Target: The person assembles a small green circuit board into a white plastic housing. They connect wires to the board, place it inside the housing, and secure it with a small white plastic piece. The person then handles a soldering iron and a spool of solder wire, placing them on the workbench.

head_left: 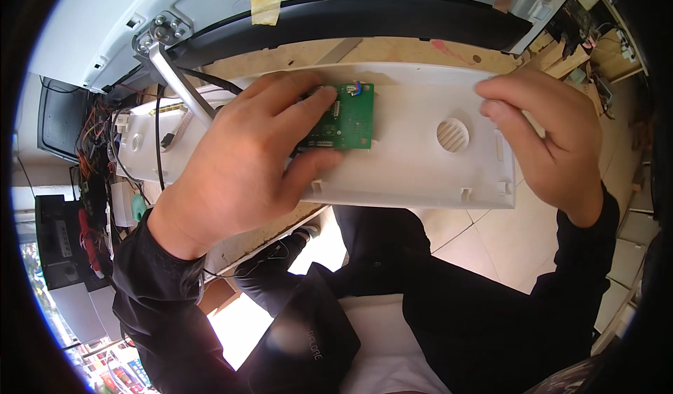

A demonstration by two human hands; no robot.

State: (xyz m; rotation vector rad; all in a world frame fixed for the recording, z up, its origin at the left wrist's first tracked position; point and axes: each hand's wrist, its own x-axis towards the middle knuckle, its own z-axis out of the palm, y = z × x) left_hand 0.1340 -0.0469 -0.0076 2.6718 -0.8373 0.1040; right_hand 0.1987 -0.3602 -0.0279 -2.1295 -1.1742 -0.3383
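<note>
from my remote seat, head view only. the green circuit board [356,126] lies over the white plastic panel [413,177], left of the panel's round slotted vent [453,136]. a small blue-and-white part [355,88] sits at the board's far edge.

left grip [249,145]: spread over the board's left side, back of the hand up. index fingertip on the board's face, thumb along its near edge. span is moderate; i cannot tell whether the board is pinched or only steadied, since the palm hides that side.

right grip [550,131]: at the panel's far right corner, well apart from the board. thumb and forefinger bent toward each other, gap narrow. i cannot tell if anything sits between them, or if they touch the panel.

beyond the panel i note a strip of beige surface [294,54], then a large grey casing [147,5] with a black band [392,24] and a piece of yellowish tape [266,5]. a metal arm [181,82] slants down from the casing, behind the left grip. black cable [160,141] hangs beside it. tiled floor [484,247] shows nearer me, past the panel's near edge.
</note>
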